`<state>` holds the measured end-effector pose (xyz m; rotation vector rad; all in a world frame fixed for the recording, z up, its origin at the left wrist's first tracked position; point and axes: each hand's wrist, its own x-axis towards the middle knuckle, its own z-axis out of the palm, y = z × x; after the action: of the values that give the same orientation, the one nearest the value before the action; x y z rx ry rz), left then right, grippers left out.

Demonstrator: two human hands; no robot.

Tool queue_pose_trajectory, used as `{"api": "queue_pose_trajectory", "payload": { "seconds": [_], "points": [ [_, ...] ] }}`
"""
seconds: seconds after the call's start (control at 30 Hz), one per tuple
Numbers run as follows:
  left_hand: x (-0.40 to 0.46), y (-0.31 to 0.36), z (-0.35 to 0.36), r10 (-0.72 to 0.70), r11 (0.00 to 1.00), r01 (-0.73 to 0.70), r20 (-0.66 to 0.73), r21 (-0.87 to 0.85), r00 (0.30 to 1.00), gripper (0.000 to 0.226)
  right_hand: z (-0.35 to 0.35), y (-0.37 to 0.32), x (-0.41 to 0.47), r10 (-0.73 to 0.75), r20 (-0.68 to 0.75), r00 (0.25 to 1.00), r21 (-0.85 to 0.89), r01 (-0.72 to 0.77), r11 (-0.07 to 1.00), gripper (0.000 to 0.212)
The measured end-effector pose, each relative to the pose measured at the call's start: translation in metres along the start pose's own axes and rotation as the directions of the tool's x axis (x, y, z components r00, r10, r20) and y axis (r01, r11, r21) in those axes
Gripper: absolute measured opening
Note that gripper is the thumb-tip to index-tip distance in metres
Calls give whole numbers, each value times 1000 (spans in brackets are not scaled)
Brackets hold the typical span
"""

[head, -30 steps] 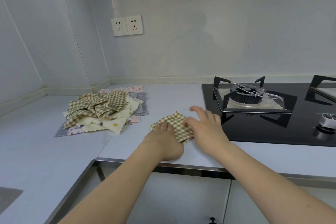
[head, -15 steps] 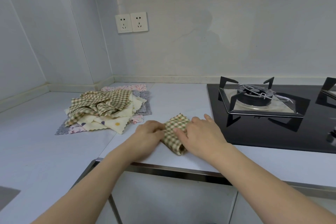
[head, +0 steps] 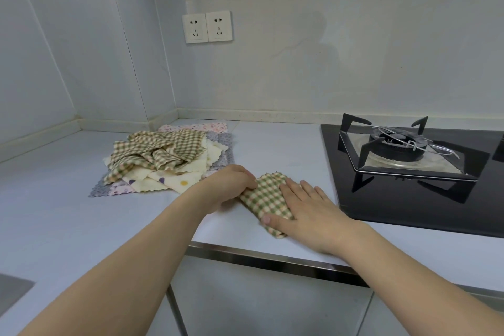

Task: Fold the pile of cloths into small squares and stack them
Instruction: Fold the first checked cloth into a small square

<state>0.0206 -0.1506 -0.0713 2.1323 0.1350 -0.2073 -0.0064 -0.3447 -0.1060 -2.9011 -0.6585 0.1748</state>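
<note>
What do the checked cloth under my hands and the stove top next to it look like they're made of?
The checked cloth looks like soft woven fabric, probably cotton, matte: it folds limply and has a pinked zigzag edge. The stove top looks like black tempered glass, glossy: it reflects the pan support, which seems to be dark matte metal, perhaps cast iron.

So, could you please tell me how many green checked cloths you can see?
2: one folded checked cloth under both hands near the counter's front edge, one crumpled checked cloth on top of the pile. Others may be hidden underneath.
</note>
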Motion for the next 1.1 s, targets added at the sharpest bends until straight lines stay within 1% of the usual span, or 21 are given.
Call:
{"api": "queue_pose_trajectory", "payload": {
  "seconds": [0.07,0.13,0.17,0.23,0.3,0.37,0.4,0.43,0.5,0.57,0.63,0.67,0.73,0.77,0.8,0.87,0.9,0.93,1.0,1.03,1.1],
  "points": [
    [1,2,-2,23,994,-26,28,105,999,5,-1,-1,0,5,4,1000,3,-5,1000,111],
    [3,4,-3,52,971,-62,46,233,998,16,-2,-1,0,6,12,1000,8,-6,1000,115],
    [3,4,-3,69,929,-76,32,361,997,23,-2,-1,-1,3,15,1000,7,-3,1000,115],
    [1,3,-1,157,743,-101,-25,661,987,32,-3,0,-2,-1,23,1000,2,1,1000,114],
    [-3,-3,3,286,484,-131,-15,865,958,35,-4,2,-2,1,43,999,-8,-1,1000,115],
    [-8,-10,9,421,220,-160,54,962,905,35,-6,3,-2,10,60,998,-18,-9,1000,116],
    [-10,-13,12,462,155,-157,69,975,884,33,-6,3,-2,15,66,998,-16,-14,1000,115],
    [-14,-12,14,475,131,-143,64,981,877,31,-6,3,-2,17,73,997,-7,-16,1000,114],
    [-16,-7,15,447,132,-134,61,982,893,32,-8,3,0,22,105,994,20,-25,999,115],
    [-13,-3,16,335,184,-123,56,975,941,38,-13,2,2,34,129,991,74,-44,996,111],
    [-4,2,16,181,338,-58,-4,939,983,49,-20,3,1,97,61,993,134,-104,986,96],
    [2,6,16,123,459,-19,-43,888,991,54,-23,3,0,146,-19,989,87,-143,986,88],
    [13,14,18,73,645,12,-78,764,994,62,-29,1,-2,223,-156,962,-146,-246,958,77],
    [17,18,20,54,687,19,-77,727,996,64,-30,1,-2,252,-169,953,-204,-284,937,76],
    [19,21,24,36,698,24,-69,715,997,64,-31,0,-1,287,-156,945,-196,-314,929,76],
    [20,23,32,21,674,19,-45,738,999,57,-36,-2,-1,346,-98,933,-77,-354,932,77],
    [18,24,35,22,689,9,-33,725,999,49,-38,-2,-1,361,-60,930,-27,-364,931,76],
    [17,24,37,36,736,-8,-28,677,999,39,-40,-2,-2,374,-27,927,11,-374,928,73],
    [10,25,37,74,859,-47,-32,510,997,18,-40,0,-4,366,-8,931,102,-363,926,55],
    [5,26,35,74,906,-49,-44,420,996,15,-38,1,-6,346,-19,938,176,-338,925,42],
    [-3,25,30,33,970,-17,-61,244,998,23,-35,6,-8,314,-51,948,402,-269,875,30]
  ]
}}
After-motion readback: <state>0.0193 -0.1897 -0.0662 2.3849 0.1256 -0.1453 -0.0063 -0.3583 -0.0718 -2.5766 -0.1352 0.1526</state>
